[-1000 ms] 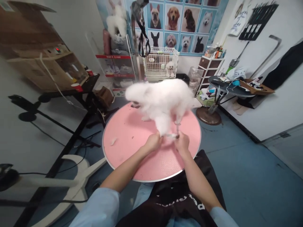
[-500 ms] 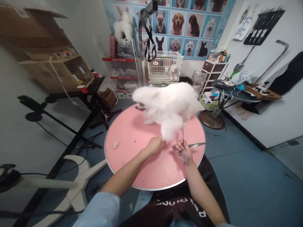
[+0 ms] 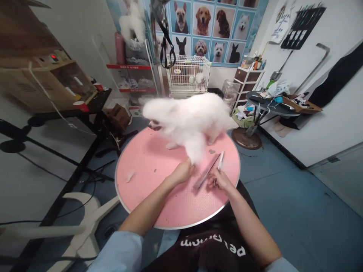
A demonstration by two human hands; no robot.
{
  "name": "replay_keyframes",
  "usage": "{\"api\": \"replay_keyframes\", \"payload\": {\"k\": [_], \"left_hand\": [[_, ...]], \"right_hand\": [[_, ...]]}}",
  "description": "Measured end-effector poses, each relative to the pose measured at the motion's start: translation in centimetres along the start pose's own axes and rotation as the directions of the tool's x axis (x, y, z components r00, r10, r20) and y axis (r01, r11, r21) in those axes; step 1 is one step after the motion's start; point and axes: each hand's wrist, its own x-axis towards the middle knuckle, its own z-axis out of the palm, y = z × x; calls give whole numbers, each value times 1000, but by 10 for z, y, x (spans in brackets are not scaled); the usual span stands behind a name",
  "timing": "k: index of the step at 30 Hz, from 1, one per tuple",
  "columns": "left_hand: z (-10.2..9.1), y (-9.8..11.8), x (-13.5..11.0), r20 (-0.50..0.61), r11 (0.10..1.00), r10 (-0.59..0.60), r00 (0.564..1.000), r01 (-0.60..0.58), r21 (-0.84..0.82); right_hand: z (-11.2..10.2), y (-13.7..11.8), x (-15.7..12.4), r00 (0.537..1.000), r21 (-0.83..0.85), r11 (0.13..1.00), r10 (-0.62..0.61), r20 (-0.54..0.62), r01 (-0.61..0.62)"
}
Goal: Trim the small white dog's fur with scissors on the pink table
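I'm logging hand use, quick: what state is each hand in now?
Left hand: closed on a leg of the fluffy white dog.
Right hand: holding silvery metal scissors and a long, thin greyish comb, both blurred.

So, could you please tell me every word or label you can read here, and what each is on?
"Pet Groom", it seems: upside down on the apron, partly unclear.
Red shelf edge: white characters, too small to read.
Cage tag: too blurred.
White labels on the black wall rack: unreadable.
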Motion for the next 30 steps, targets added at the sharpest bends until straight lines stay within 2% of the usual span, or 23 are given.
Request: {"api": "replay_keyframes", "payload": {"k": [2, 4, 7, 11, 13, 16, 21, 25, 30], "left_hand": [[-3, 0, 2, 2, 999, 26, 1000, -26, -32], [-5, -2, 3, -12, 996, 62, 998, -63, -69], [-11, -3, 1, -36, 993, 82, 996, -85, -84], [-16, 0, -4, 3, 999, 19, 1000, -19, 28], [-17, 0, -5, 2, 994, 16, 1000, -16, 107], [-17, 0, -6, -8, 986, 7, 1000, -6, 166], [-15, 4, -6, -30, 981, -18, 999, 23, 194], [-11, 4, -5, -35, 968, -36, 999, 44, 248], [-2, -3, -1, -43, 965, -48, 998, 58, 255]], "right_hand": [[5, 3, -9, 979, -29, 996, 88, 185, -84], [15, 5, -19, 940, 19, 997, 66, 336, -77], [36, 3, -23, 920, -14, 1000, -9, 392, 15], [60, -8, -12, 879, -93, 969, -165, 447, 229], [65, -11, -5, 881, -106, 948, -234, 410, 301], [65, -8, -2, 903, -144, 938, -252, 349, 317], [60, 0, -6, 877, -203, 899, -292, 382, 388], [55, 1, -2, 924, -300, 881, -303, 235, 365], [55, -3, 8, 895, -334, 845, -318, 313, 417]]}}
